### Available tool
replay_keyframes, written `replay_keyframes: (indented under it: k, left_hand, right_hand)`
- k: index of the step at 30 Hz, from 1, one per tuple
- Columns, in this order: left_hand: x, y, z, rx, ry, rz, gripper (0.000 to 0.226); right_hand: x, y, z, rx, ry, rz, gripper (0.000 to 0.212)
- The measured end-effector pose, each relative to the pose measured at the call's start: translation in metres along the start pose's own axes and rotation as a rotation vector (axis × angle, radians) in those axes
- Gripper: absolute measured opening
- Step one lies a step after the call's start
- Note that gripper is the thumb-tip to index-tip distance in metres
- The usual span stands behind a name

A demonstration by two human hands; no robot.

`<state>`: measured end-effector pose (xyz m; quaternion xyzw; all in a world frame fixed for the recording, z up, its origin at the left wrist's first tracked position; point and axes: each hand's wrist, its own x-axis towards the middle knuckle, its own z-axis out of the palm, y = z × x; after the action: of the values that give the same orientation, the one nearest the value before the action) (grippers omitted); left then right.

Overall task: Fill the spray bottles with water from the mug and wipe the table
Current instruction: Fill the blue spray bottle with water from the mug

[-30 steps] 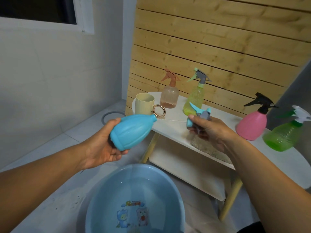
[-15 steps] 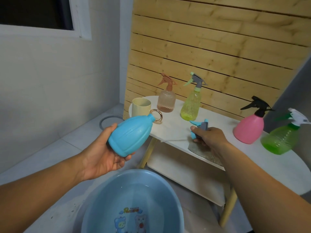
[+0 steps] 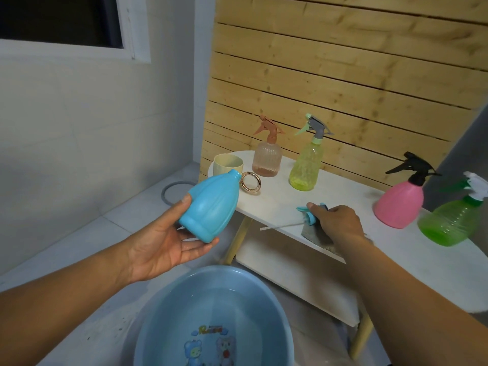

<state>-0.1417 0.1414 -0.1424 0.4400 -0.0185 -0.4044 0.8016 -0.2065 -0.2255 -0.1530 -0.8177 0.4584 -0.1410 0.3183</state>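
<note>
My left hand (image 3: 163, 241) holds the blue bottle body (image 3: 211, 207) tilted, its open neck pointing up toward the mug (image 3: 227, 164). My right hand (image 3: 335, 223) rests on the white table (image 3: 280, 204) and grips the blue spray head (image 3: 310, 212), whose thin white dip tube (image 3: 280, 226) lies along the table's front edge. A grey cloth (image 3: 314, 235) lies under that hand. The mug has a gold ring handle (image 3: 250, 182).
On the table stand a peach spray bottle (image 3: 267, 161), a yellow-green one (image 3: 306, 166), a pink one (image 3: 400, 203) and a green one (image 3: 451, 223). A blue basin (image 3: 211, 315) with water sits on the floor below. Wooden slats back the table.
My right hand lowered the spray head from the air onto the table by the cloth. My left hand tipped the blue bottle's neck more upward.
</note>
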Motion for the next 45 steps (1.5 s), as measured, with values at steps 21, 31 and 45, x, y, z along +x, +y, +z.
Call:
replay_keyframes:
  k: [21,31,45]
  left_hand:
    - [0.003,-0.001,-0.006,0.199,-0.044,0.007,0.109]
    - [0.009,-0.006,-0.002,0.291,-0.072,0.020,0.091]
    - [0.022,-0.030,-0.022,0.583,-0.055,-0.043,0.093]
  right_hand:
    - [-0.020,-0.030,-0.017,-0.027,0.046,-0.074,0.074]
    - [-0.045,-0.068,0.009,0.221,-0.072,-0.309,0.034]
    - [-0.005,-0.149,0.063,0.130,-0.434,-0.303,0.034]
